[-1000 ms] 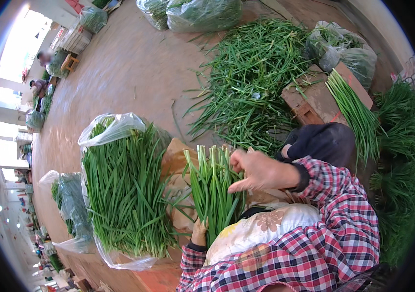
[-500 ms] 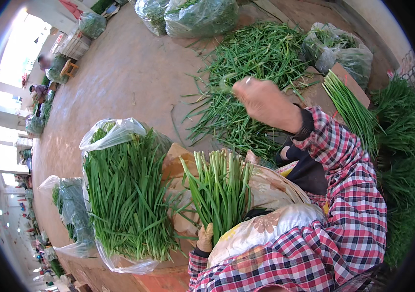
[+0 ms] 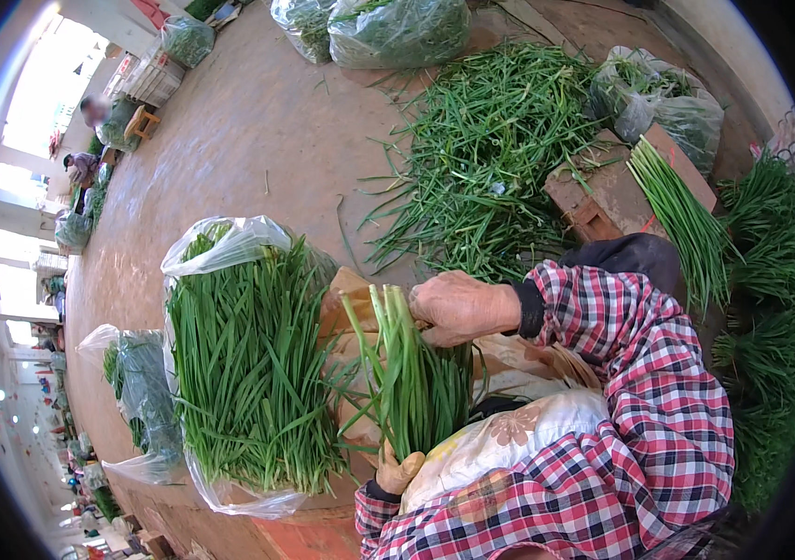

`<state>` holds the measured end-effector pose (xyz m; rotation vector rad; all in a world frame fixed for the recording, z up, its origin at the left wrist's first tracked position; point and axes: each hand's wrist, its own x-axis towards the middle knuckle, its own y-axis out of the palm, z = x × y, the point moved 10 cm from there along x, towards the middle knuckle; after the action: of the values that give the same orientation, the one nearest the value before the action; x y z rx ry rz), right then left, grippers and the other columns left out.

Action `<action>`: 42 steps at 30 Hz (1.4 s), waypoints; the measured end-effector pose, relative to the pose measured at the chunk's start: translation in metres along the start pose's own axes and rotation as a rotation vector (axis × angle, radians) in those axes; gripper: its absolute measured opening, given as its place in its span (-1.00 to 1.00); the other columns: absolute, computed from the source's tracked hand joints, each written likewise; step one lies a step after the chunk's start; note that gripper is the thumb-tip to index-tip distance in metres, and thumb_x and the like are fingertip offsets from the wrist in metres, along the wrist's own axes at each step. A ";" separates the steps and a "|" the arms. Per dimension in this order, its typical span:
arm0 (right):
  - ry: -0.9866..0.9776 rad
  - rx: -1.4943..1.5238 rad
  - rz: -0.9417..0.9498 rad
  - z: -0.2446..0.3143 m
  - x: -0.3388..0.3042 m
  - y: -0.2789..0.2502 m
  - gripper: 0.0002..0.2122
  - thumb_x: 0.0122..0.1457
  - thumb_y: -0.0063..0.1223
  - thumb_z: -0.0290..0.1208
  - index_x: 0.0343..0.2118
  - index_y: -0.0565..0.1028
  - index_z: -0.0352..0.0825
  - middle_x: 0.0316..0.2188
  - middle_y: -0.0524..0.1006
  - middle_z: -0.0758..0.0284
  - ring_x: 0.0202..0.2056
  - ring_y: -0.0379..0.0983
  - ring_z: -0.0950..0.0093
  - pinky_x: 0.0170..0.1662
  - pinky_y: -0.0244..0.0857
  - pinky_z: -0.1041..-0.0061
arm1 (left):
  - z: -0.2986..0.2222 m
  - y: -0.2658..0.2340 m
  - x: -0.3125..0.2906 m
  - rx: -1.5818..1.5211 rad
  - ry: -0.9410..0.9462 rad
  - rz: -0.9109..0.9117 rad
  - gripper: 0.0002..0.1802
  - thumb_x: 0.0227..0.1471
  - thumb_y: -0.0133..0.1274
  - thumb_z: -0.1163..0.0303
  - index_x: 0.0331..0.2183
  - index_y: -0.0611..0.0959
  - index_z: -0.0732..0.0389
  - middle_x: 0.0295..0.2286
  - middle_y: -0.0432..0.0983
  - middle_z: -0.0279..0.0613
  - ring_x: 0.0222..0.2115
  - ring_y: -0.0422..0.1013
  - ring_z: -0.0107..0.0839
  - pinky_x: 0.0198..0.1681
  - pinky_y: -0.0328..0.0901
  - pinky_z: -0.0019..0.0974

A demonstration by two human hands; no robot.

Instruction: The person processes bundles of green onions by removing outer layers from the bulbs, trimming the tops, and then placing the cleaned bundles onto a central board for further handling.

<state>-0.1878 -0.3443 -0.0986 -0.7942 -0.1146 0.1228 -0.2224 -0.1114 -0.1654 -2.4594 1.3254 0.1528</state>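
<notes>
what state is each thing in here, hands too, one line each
left hand: closed on the bunch's lower end
right hand: curled at the upper stems, fingertips hidden
bunch: held, pale stem ends up the picture
near bag: open, full of greens
pile: loose, spread on the floor
bundle: stems together, lying partly on the box
box: partly covered

Smooth, faintly glossy leaves (image 3: 421,387) lie between the left hand (image 3: 399,470) and the right hand (image 3: 463,306). Left of both, a bag (image 3: 230,250) is thin, shiny, wrinkled plastic. The right hand's sleeve (image 3: 593,313) is creased, matt cloth; ahead, the floor (image 3: 258,131) has a dull sheen.
</notes>
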 end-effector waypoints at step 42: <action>-0.086 0.055 -0.419 0.010 -0.036 -0.076 -0.70 0.00 0.10 -0.20 -0.38 0.43 -0.39 -0.49 0.44 0.10 -0.39 0.43 0.18 -0.33 0.32 0.28 | 0.028 0.034 -0.002 -0.675 -0.207 0.011 -0.42 0.08 0.02 0.31 0.10 0.23 0.19 -0.02 0.29 -0.29 -0.05 0.25 -0.44 0.03 0.14 -0.31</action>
<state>-0.2193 -0.3960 -0.0392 -0.6951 -0.3545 -0.2354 -0.2497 -0.1176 -0.2000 -2.8504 1.3481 0.9706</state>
